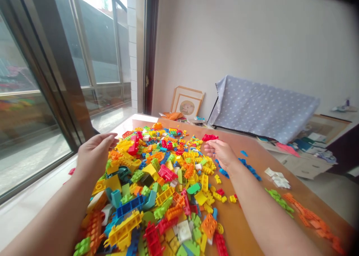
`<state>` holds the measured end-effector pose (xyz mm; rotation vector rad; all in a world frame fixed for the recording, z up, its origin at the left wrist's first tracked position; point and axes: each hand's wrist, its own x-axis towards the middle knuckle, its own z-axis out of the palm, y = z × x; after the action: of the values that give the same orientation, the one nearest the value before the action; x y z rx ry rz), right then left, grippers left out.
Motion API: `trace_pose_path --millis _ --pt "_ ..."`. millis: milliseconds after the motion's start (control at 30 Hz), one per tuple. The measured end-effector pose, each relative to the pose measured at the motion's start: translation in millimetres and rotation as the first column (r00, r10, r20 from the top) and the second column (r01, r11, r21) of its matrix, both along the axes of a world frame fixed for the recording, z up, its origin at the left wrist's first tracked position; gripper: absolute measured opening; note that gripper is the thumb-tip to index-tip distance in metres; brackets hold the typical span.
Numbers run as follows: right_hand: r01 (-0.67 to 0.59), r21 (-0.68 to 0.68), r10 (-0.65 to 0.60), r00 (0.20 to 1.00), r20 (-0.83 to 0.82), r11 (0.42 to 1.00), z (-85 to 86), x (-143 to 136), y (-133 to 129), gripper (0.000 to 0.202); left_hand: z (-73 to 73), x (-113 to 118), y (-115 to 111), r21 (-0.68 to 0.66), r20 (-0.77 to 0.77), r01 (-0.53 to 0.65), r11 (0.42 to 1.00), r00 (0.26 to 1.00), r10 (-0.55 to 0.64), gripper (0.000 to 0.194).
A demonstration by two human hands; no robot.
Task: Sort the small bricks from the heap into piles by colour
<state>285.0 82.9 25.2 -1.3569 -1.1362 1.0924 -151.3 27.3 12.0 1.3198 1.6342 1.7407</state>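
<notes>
A large heap of mixed toy bricks covers the left and middle of the brown table. Above the heap's left edge is my left hand, its fingers pinched together; whatever they may hold is too small to make out. My right hand hovers at the right edge of the heap, fingers curled and closed, just below a small group of red bricks. Anything between those fingers is hidden. Blue bricks lie beside and beyond my right wrist.
Along the table's right side lie white bricks, green bricks and a row of orange bricks. A window borders the left. Behind stand a framed picture and a dotted cloth.
</notes>
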Motion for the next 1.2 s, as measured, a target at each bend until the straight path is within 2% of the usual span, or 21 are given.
trace_pose_path --millis 67,100,233,367,467,567,667,767,867,967,1033,1200 --pt "-0.009 0.014 0.009 1.0 -0.021 1.0 -1.7 4.2 -22.4 0.02 -1.9 -1.0 5.9 0.051 0.24 0.036 0.998 0.97 -0.047 0.045" --pt "-0.021 0.017 0.021 0.999 -0.034 1.0 -3.0 5.9 -32.7 0.023 -3.0 -1.6 8.9 0.094 0.304 -0.007 0.996 0.952 -0.022 0.041" --pt "-0.046 0.016 0.047 0.994 -0.102 0.999 -10.9 10.8 -66.2 0.033 -5.1 -6.3 16.6 0.102 0.365 -0.011 0.995 0.931 -0.027 0.039" --pt "0.032 0.029 -0.029 0.994 -0.106 0.999 -20.5 16.4 -84.1 0.038 1.6 -13.3 18.1 0.101 0.403 0.007 0.995 0.914 -0.047 0.039" --pt "0.091 0.039 -0.088 0.994 -0.059 0.995 -28.9 20.6 -89.3 0.037 14.4 -15.1 22.3 0.064 0.339 0.011 0.998 0.94 -0.032 0.04" --pt "0.069 0.041 -0.071 0.997 0.043 0.997 -39.2 20.1 -92.1 0.033 33.6 -5.5 35.0 0.003 0.204 0.019 1.0 0.979 -0.019 0.04" --pt "0.0 0.056 -0.013 0.974 0.226 0.998 -50.1 14.1 -95.1 0.031 53.5 21.2 57.5 -0.03 0.045 0.093 0.995 0.995 -0.092 0.042" --pt "-0.06 0.194 -0.036 0.888 0.458 0.979 -59.3 5.9 -99.5 0.032 65.3 61.2 87.2 -0.058 -0.109 0.192 0.98 0.974 -0.198 0.042" --pt "-0.091 0.347 -0.159 0.763 0.627 0.934 -67.0 -2.3 -105.4 0.028 65.1 103.6 119.4 -0.16 -0.327 0.244 0.957 0.901 -0.285 0.042" --pt "-0.148 0.44 -0.226 0.69 0.688 0.886 -73.9 -10.3 -111.7 0.022 56.1 138.9 150.6 -0.258 -0.559 0.266 0.929 0.743 -0.369 0.042" --pt "-0.194 0.484 -0.24 0.679 0.694 0.853 -77.2 -15.0 -115.4 0.019 47.8 156.8 169.7 -0.301 -0.639 0.296 0.907 0.643 -0.422 0.037" --pt "-0.254 0.574 -0.256 0.706 0.66 0.778 -79.0 -19.5 -119.6 0.011 25.7 186.0 209.7 -0.435 -0.712 0.318 0.842 0.451 -0.538 0.023"
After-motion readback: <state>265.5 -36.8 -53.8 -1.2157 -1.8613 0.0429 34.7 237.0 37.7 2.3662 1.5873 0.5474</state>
